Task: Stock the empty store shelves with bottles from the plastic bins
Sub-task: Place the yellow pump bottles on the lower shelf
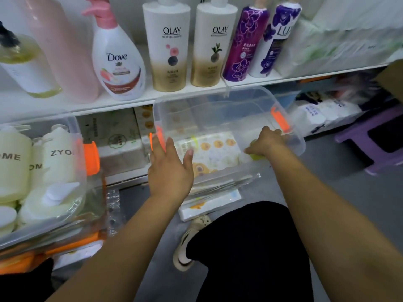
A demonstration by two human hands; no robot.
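**Both hands on an empty bin; the bottles left to stock lie off to the left**

The left hand point(169, 168) rests flat on the near-left rim of the clear bin point(220, 118), fingers spread and loose, thumb raised, beside the orange latch point(159, 136); it looks pressed against the wall and not clenched. The right hand point(265, 141) curls over the near-right rim, fingers hooked down inside, so it seems to be gripping the edge. This bin holds no bottles that I can see; the printed packs showing through it appear to lie beneath or behind its floor.

The relation that matters: the remaining stock, cream ZYOME bottles point(58, 153), stands in a second bin point(72, 205) well to the left of both hands, its long side running away from the camera. The left hand is the nearer of the two. My judgement is that the empty bin must be set aside before that hand reaches across.

Above the hands, the shelf point(130, 99) already carries a Dove bottle point(117, 62), two Olay bottles point(168, 46) and purple Lux bottles point(246, 44), standing upright side by side.

The second bin is cut off at the left edge, so its bottle count is unknown. The right end of the shelf is blurred, and whether free space remains there cannot be told.
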